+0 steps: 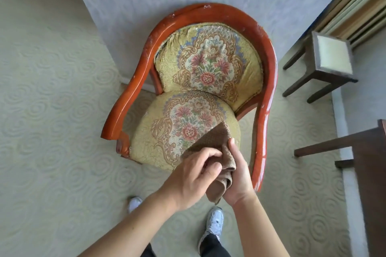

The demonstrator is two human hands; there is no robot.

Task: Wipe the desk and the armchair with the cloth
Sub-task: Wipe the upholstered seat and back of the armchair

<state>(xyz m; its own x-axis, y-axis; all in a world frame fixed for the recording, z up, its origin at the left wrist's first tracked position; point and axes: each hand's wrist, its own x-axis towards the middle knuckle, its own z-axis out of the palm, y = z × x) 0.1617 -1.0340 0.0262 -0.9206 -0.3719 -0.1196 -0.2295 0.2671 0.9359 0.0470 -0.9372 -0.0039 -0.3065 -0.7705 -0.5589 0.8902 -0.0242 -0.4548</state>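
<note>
Left hand (195,175): fingers curled, pinching the near edge of the cloth (217,152) between thumb and forefinger. Right hand (237,175): palm turned inward, fingers laid along the far side of the cloth and wrapped about the bunched part, thumb hidden behind the fabric. Both hands hold the same cloth, side by side and touching through it.

Cloth: brown, coarse weave. One flat corner stands up above the hands; the rest is gathered between the palms, with a fold hanging below the right hand. It is held in the air over the front right part of the seat (179,129); whether the raised corner touches the upholstery cannot be told.

Armchair (208,73): round seat and padded back in yellow floral fabric, framed by a glossy red-brown wooden rail that runs over the back and down into both arms. White scuffs show along the top of the rail. It stands on pale carpet (52,110) with a swirl relief, its back against a wall.

To the right: a dark stool (332,56) with a light top, and the edge of a dark wooden desk (367,152). Below the arms: two white shoes (215,221) and dark trouser legs.
</note>
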